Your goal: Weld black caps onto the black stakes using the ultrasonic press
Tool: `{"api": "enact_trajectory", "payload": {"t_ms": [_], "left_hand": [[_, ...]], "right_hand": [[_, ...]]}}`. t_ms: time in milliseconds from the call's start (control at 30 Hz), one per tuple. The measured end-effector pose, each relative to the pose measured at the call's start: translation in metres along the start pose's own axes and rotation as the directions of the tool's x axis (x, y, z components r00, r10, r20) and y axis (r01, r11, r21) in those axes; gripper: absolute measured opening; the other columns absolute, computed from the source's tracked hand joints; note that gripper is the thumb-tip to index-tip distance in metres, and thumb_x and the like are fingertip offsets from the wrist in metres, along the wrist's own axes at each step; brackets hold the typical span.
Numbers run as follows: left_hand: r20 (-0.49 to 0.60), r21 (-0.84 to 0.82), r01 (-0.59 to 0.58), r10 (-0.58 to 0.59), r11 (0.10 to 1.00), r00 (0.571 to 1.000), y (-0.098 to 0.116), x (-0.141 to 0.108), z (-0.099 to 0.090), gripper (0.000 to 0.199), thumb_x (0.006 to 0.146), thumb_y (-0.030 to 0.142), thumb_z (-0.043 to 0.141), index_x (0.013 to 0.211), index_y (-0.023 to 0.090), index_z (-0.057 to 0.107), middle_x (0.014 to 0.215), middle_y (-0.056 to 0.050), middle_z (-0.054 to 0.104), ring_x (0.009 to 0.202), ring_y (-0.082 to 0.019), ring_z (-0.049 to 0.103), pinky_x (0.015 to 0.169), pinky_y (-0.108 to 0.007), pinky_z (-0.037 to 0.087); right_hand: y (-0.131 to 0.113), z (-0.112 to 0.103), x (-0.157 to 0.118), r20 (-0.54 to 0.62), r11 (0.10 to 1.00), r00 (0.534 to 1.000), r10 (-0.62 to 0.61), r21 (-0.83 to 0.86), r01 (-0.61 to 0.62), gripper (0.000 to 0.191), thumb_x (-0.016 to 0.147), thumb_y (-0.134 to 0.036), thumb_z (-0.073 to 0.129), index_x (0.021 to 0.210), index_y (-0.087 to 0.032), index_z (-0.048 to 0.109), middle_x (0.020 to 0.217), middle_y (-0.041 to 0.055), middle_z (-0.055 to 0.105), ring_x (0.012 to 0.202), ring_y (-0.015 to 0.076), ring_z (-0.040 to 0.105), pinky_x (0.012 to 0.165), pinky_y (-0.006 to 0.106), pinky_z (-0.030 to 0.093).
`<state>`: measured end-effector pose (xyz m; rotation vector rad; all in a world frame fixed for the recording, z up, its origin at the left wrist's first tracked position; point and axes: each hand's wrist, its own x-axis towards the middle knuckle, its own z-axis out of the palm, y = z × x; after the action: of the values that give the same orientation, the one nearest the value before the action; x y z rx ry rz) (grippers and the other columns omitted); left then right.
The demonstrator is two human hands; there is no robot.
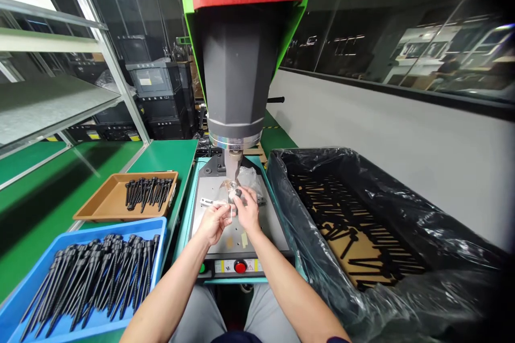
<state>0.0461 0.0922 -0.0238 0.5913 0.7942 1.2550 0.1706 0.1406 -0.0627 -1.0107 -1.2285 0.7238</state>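
Both hands meet over the grey base plate (213, 241) of a press, just under its metal tool head (232, 163). My right hand (248, 210) has thumb and fingers closed around a small black part (238, 193), whose exact kind I cannot make out. Beside it, my left hand (216, 221) is pinched, with something thin and pale at the fingertips, too small to name. Clear plastic film (250, 178) lies around the fixture behind the fingers. A slotted metal bar (206, 202) shows left of the hands. The fixture's middle is partly hidden by my fingers.
A blue tray (161, 249) and a brown tray (94, 198), both at left, hold many black bolt-like parts. At right stands a large box lined with black plastic (300, 225), with rows of similar parts. A red button (240, 266) sits on the press's front edge.
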Motion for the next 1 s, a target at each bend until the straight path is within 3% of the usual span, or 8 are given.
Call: {"api": "enact_trajectory", "payload": {"t_ms": [167,367,533,700,867,1000], "left_hand": [[0.023,0.013,-0.008,0.008,1.000,1.000,0.003,0.007,0.003,0.039,0.063,0.030,0.088,0.082,0.015,0.058,0.083,-0.002,0.069,0.065,-0.010,0.066,0.050,-0.015,0.049],[0.005,0.007,-0.006,0.006,1.000,1.000,0.008,0.013,0.002,0.042,0.058,0.032,0.090,0.079,0.014,0.058,0.081,-0.003,0.070,0.065,-0.011,0.067,0.050,-0.016,0.050],[-0.016,0.020,-0.003,0.003,1.000,1.000,0.006,0.016,-0.003,0.041,0.059,0.033,0.090,0.079,0.015,0.059,0.081,-0.002,0.070,0.065,-0.011,0.067,0.052,-0.017,0.050],[-0.050,0.028,-0.005,0.007,1.000,0.999,0.003,0.018,-0.006,0.039,0.059,0.031,0.089,0.081,0.015,0.061,0.081,-0.002,0.071,0.062,-0.010,0.064,0.051,-0.018,0.050],[-0.059,0.054,-0.016,0.019,0.998,0.998,0.001,0.023,-0.009,0.038,0.060,0.032,0.088,0.081,0.015,0.061,0.078,-0.002,0.069,0.062,-0.010,0.064,0.051,-0.017,0.049],[-0.043,0.085,-0.031,0.035,0.996,0.998,0.000,0.028,-0.011,0.037,0.061,0.033,0.088,0.078,0.014,0.059,0.076,-0.003,0.069,0.063,-0.010,0.065,0.052,-0.017,0.049]], "right_hand": [[0.005,0.006,0.020,0.070,1.000,0.998,0.006,0.003,-0.006,0.031,0.084,-0.039,0.062,0.111,-0.027,0.070,0.132,0.0065,0.055,0.128,0.0240,0.046,0.115,0.042,0.031],[0.003,0.018,0.040,0.092,0.973,0.985,0.146,0.168,-0.160,0.031,0.071,-0.036,0.073,0.099,-0.024,0.071,0.119,0.0066,0.064,0.118,0.0258,0.054,0.107,0.041,0.038],[0.004,0.014,0.049,0.225,0.915,0.929,0.294,0.213,-0.342,0.044,0.067,-0.038,0.075,0.108,-0.023,0.068,0.106,0.0050,0.070,0.101,0.0238,0.063,0.093,0.038,0.047],[0.008,0.009,0.053,0.211,0.915,0.942,0.260,0.258,-0.311,0.039,0.070,-0.042,0.074,0.104,-0.023,0.071,0.111,0.0058,0.070,0.107,0.0237,0.062,0.096,0.037,0.046],[0.023,0.012,0.068,0.171,0.799,0.909,0.379,0.435,-0.415,0.035,0.064,-0.043,0.073,0.093,-0.022,0.071,0.106,0.0055,0.072,0.108,0.0262,0.063,0.092,0.037,0.050],[0.047,0.014,0.088,0.176,0.748,0.870,0.460,0.453,-0.486,0.036,0.060,-0.040,0.075,0.092,-0.024,0.070,0.111,0.0054,0.070,0.114,0.0270,0.060,0.083,0.036,0.054]]}}
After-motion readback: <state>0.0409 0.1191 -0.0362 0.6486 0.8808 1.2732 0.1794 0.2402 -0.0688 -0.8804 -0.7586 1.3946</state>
